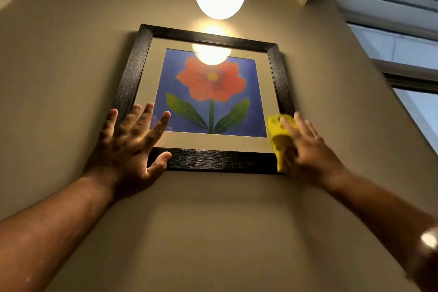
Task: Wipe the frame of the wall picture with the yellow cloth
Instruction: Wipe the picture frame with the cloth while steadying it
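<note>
The right hand (305, 147) presses a crumpled yellow cloth (279, 140) on the black wooden picture frame (213, 161) at its five o'clock corner; the left hand (132, 147), fingers spread, steadies seven o'clock. Most of the frame probably remains unwiped.

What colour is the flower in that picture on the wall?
The flower is orange-red with a yellow centre, on blue; the head view shows it.
</note>
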`<act>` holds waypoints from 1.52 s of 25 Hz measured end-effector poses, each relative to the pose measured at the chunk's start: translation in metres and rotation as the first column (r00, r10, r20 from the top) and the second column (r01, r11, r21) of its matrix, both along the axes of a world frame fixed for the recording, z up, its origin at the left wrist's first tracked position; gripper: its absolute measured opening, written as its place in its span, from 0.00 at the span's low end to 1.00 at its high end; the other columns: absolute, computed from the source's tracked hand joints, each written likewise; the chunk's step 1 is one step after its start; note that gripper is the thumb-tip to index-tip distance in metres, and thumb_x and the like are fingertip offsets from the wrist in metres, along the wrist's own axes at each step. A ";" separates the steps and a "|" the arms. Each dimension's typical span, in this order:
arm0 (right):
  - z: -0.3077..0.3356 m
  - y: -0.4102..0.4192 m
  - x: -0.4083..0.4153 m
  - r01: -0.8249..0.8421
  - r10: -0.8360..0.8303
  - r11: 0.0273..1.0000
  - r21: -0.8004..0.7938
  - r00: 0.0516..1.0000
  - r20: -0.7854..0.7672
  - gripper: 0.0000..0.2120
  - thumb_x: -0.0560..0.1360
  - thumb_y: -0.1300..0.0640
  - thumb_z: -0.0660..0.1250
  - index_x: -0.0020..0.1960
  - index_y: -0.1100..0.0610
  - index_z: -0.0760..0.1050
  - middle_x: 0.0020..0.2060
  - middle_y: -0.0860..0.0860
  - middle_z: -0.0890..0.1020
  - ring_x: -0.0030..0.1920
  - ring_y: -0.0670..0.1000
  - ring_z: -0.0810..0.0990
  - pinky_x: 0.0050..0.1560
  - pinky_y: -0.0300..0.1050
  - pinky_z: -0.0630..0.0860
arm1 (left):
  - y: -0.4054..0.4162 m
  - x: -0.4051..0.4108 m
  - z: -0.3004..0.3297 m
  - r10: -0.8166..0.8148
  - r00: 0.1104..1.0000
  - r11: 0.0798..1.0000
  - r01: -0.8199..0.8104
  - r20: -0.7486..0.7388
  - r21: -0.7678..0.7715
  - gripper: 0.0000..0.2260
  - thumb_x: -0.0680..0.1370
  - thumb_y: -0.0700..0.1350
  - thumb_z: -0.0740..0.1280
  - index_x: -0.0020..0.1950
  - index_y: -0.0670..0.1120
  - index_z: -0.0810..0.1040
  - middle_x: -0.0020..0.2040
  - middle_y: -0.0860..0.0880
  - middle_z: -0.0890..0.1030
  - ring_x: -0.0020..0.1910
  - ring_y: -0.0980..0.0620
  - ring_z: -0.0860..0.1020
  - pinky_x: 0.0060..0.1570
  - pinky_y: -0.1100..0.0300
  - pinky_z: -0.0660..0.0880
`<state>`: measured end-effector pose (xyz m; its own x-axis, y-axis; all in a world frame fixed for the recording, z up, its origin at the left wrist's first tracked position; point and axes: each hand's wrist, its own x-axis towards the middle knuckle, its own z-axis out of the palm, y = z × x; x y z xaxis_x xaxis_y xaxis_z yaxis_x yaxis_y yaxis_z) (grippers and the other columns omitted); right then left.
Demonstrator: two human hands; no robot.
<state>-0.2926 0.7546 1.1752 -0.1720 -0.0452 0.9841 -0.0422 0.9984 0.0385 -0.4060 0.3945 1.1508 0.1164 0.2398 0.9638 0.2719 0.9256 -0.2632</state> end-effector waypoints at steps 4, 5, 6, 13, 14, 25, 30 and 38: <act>-0.051 0.013 0.001 0.031 -0.034 0.989 0.143 0.999 0.019 0.32 0.77 0.45 0.57 0.73 0.34 0.43 0.78 0.47 0.46 0.77 0.56 0.46 0.70 0.62 0.63 | 0.000 0.002 -0.001 0.000 1.000 1.000 0.000 0.008 -0.011 0.36 0.73 0.65 0.48 0.80 0.55 0.48 0.81 0.42 0.52 0.80 0.41 0.53 0.76 0.36 0.45; -0.015 0.008 0.005 0.065 -0.065 0.991 0.119 0.998 0.001 0.32 0.78 0.51 0.59 0.73 0.36 0.44 0.79 0.49 0.46 0.78 0.57 0.46 0.71 0.63 0.61 | 0.000 0.003 -0.001 -0.002 1.000 1.000 0.002 0.009 -0.011 0.35 0.73 0.64 0.49 0.80 0.55 0.49 0.81 0.42 0.53 0.79 0.41 0.54 0.76 0.35 0.46; 0.031 0.002 0.007 0.090 -0.091 0.993 0.070 0.996 0.005 0.32 0.78 0.56 0.59 0.75 0.39 0.46 0.79 0.51 0.46 0.78 0.58 0.46 0.73 0.62 0.58 | 0.000 0.003 -0.001 -0.005 1.000 1.000 0.005 0.004 -0.010 0.35 0.73 0.64 0.49 0.80 0.55 0.50 0.81 0.42 0.54 0.79 0.41 0.54 0.76 0.35 0.47; 0.181 -0.041 0.004 0.239 -0.265 0.956 -0.172 0.953 -0.147 0.23 0.76 0.45 0.57 0.71 0.47 0.63 0.74 0.57 0.59 0.70 0.63 0.59 0.70 0.58 0.60 | 0.000 0.001 -0.002 0.015 1.000 1.000 -0.015 0.014 0.018 0.35 0.73 0.65 0.48 0.79 0.55 0.48 0.81 0.42 0.54 0.79 0.41 0.54 0.77 0.36 0.47; 0.163 -0.039 0.006 0.210 -0.234 0.967 -0.144 0.956 -0.176 0.23 0.75 0.46 0.58 0.70 0.48 0.66 0.71 0.59 0.63 0.66 0.64 0.63 0.68 0.57 0.62 | 0.000 0.001 -0.002 0.011 1.000 1.000 -0.011 0.011 0.020 0.36 0.73 0.65 0.48 0.79 0.55 0.48 0.81 0.42 0.54 0.79 0.41 0.54 0.77 0.36 0.47; -0.088 -0.110 -0.031 0.042 -0.040 0.999 0.000 0.962 -0.270 0.25 0.74 0.51 0.58 0.71 0.50 0.67 0.69 0.56 0.73 0.68 0.63 0.69 0.68 0.57 0.65 | 0.003 0.000 -0.001 -0.003 1.000 1.000 0.003 0.007 0.031 0.36 0.73 0.64 0.49 0.80 0.55 0.49 0.80 0.41 0.56 0.79 0.40 0.56 0.76 0.36 0.47; -0.098 -0.098 -0.036 0.087 -0.058 0.991 0.104 0.964 -0.261 0.24 0.76 0.51 0.54 0.72 0.50 0.65 0.72 0.54 0.68 0.74 0.60 0.64 0.73 0.60 0.60 | 0.003 0.003 -0.002 -0.001 1.000 0.999 0.001 0.022 0.038 0.36 0.72 0.64 0.48 0.80 0.55 0.48 0.80 0.41 0.56 0.79 0.40 0.56 0.76 0.36 0.46; -0.085 -0.136 -0.051 0.057 0.003 0.958 0.280 0.977 -0.211 0.26 0.75 0.50 0.56 0.72 0.46 0.63 0.73 0.51 0.67 0.75 0.58 0.61 0.75 0.54 0.55 | 0.002 0.001 0.000 0.004 1.000 1.000 -0.004 -0.003 0.023 0.36 0.73 0.64 0.48 0.80 0.55 0.49 0.80 0.41 0.56 0.79 0.40 0.56 0.76 0.36 0.47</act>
